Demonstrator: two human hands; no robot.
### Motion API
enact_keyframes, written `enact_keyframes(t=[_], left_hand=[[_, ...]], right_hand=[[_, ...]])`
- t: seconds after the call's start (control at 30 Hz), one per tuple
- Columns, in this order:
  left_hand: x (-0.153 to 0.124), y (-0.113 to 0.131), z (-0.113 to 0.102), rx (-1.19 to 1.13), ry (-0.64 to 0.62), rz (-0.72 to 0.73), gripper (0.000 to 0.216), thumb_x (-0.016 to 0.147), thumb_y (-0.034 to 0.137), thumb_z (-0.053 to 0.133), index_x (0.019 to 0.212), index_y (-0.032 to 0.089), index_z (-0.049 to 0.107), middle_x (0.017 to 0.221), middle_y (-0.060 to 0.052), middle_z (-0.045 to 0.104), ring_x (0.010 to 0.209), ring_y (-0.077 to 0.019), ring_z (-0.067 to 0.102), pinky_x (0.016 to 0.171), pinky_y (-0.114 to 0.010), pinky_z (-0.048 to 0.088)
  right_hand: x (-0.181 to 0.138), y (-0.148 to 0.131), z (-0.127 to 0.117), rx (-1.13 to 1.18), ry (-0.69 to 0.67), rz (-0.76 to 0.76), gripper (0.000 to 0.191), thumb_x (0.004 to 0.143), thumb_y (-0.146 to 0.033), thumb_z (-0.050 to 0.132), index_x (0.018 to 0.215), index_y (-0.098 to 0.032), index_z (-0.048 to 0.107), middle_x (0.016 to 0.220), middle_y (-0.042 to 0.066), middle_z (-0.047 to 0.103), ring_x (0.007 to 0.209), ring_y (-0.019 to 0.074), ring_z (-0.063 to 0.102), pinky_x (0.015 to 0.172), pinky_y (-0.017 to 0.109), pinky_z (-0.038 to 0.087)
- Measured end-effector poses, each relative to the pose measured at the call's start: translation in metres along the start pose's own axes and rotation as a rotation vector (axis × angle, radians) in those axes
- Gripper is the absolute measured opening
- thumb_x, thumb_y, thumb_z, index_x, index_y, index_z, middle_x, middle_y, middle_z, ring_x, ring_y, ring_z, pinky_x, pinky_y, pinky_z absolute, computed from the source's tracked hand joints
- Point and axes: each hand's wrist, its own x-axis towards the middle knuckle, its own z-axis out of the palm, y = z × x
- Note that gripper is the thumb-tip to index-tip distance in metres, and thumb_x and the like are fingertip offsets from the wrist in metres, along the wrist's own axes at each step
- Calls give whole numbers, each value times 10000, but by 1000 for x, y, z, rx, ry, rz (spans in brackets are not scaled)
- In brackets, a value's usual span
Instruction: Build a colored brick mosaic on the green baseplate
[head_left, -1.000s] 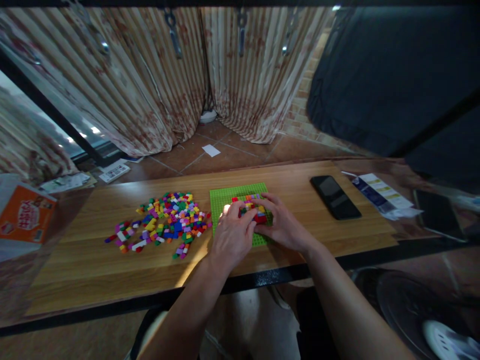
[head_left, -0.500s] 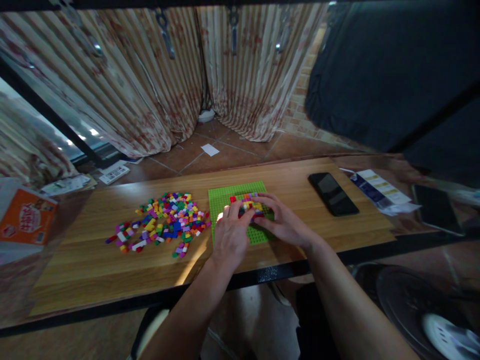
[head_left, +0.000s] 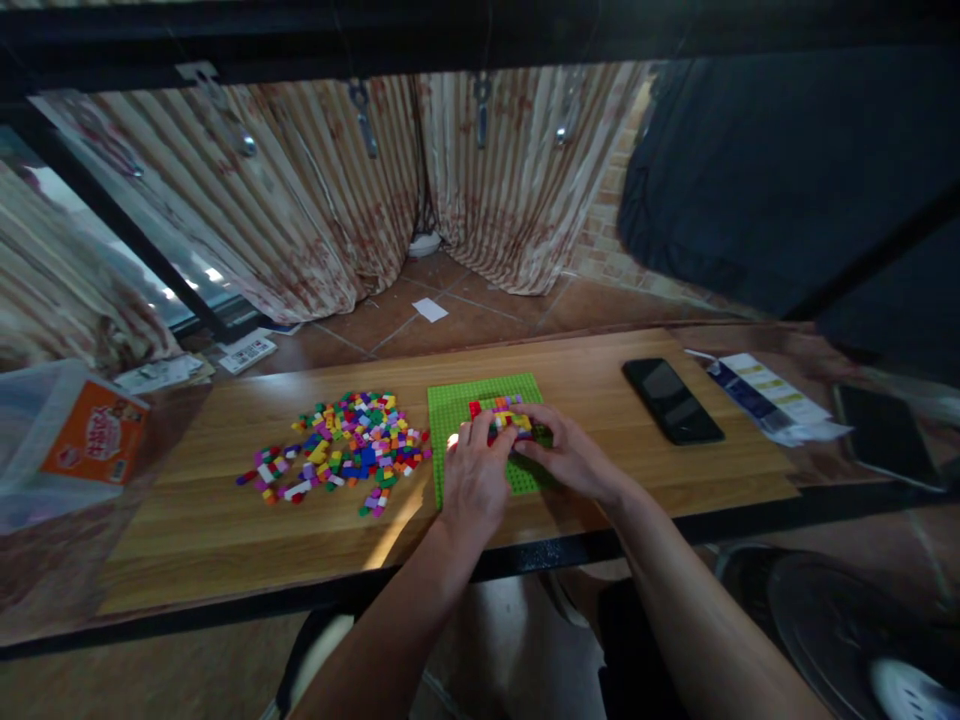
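Observation:
A green studded baseplate (head_left: 457, 395) lies on the wooden table, and a small build of coloured toy bricks (head_left: 517, 421) stands on it. My left hand (head_left: 478, 478) is at the build's left and near side, its fingers bent and closed against the bricks. From the right, my right hand (head_left: 574, 455) curls around the build, with thumb and fingers touching it. Between them my hands hide much of the build, so the exact bricks under my fingertips cannot be made out. Left of the baseplate, a loose pile of small toy bricks (head_left: 352, 450) in many colours is spread out.
A black smartphone (head_left: 673, 400) lies on the table (head_left: 247, 555) to the right. Beyond it are a printed paper leaflet (head_left: 776, 398) and another dark flat device (head_left: 889, 435). At the far left stands a clear plastic tub (head_left: 37, 450) with an orange label.
The camera view has shifted, so everything appears slightly lower and further right. Both hands stay at the brick build, with only slight finger movement.

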Motion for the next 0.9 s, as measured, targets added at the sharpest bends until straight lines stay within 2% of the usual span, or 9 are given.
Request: enact_keyframes(t=[0.2, 0.47, 0.7, 0.8, 0.9], left_hand=[[-2, -5, 3, -5, 15, 24, 428, 918, 111, 424, 1280, 273, 586, 1343, -65, 492, 1142, -255, 490, 953, -409, 490], [-3, -9, 1, -107, 41, 39, 478, 888, 88, 424, 1323, 247, 544, 1281, -59, 554, 1101, -232, 526, 957, -381, 490], [-2, -20, -7, -267, 163, -29, 381, 896, 120, 443, 1225, 189, 622, 1169, -85, 637, 1077, -214, 580, 977, -341, 488], [1, -33, -14, -282, 226, -89, 355, 889, 120, 455, 1176, 183, 653, 1134, -78, 668, 1073, -205, 599, 983, -326, 490], [5, -51, -25, -265, 253, -219, 321, 865, 123, 492, 1105, 194, 693, 1093, -65, 695, 1053, -199, 619, 985, -320, 492]], right_hand=[[-3, -1, -1, -54, -16, -16, 417, 856, -302, 613, 1272, -279, 605, 1283, 75, 634, 1199, 255, 583, 1062, 486, 429], [-5, 4, -3, -85, -33, -38, 432, 874, -392, 594, 1286, -263, 598, 1280, 93, 637, 1199, 285, 589, 1059, 499, 442], [-3, 8, -1, -103, 78, 21, 398, 859, -458, 602, 1180, -231, 668, 1189, 109, 677, 992, 251, 676, 879, 431, 555], [-1, 5, -1, -142, 144, 83, 406, 836, -477, 603, 1122, -203, 695, 1054, 116, 726, 861, 242, 699, 759, 401, 574], [0, 0, -3, -152, 234, 167, 423, 818, -500, 587, 1069, -184, 713, 882, 105, 749, 734, 237, 702, 632, 361, 561]])
